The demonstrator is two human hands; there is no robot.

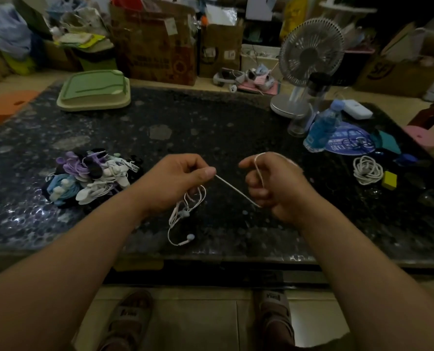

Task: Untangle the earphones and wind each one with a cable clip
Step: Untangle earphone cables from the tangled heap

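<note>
We hold a white earphone cord (236, 190) taut between both hands, above the near edge of the tabletop (210, 122).
Our left hand (183, 178) pinches the cord between thumb and fingers, with loose loops and an earbud (190, 237) hanging below it. Our right hand (274, 183) has its grip clenched on the other end, one turn looped over the forefinger. Farther in, a mixed pile of earphones (91, 178) lies toward the left edge and a coiled white cord (367, 170) by the right edge. At the far edge stand a green tray (94, 91) and a fan (309, 54).
</note>
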